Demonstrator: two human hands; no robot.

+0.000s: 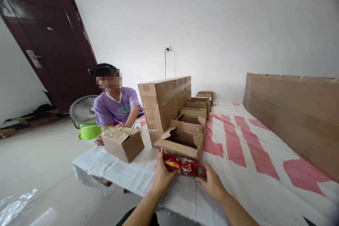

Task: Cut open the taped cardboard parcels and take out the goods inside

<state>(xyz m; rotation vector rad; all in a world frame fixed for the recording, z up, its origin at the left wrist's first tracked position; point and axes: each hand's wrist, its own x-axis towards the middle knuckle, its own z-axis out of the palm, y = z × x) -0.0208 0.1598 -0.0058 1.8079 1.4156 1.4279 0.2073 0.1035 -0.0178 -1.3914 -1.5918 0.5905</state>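
A shiny red printed packet [181, 165] lies at the table's near edge, against the front of an open cardboard box [182, 144]. My left hand [163, 173] grips its left end, fingers up along the side and thumb across the front. At the right end, my right hand [212, 180] is closed with thumb and curled fingers at the packet's corner. The box has its flaps folded outward, and its inside is dark. What the packet contains cannot be made out.
More open boxes [196, 105] run in a row toward the wall, beside stacked taped boxes [159, 95]. Across the table a person [116, 107] handles another box [123, 144]. A long cardboard panel [291, 109] stands on the right. A fan [84, 109] stands behind the person.
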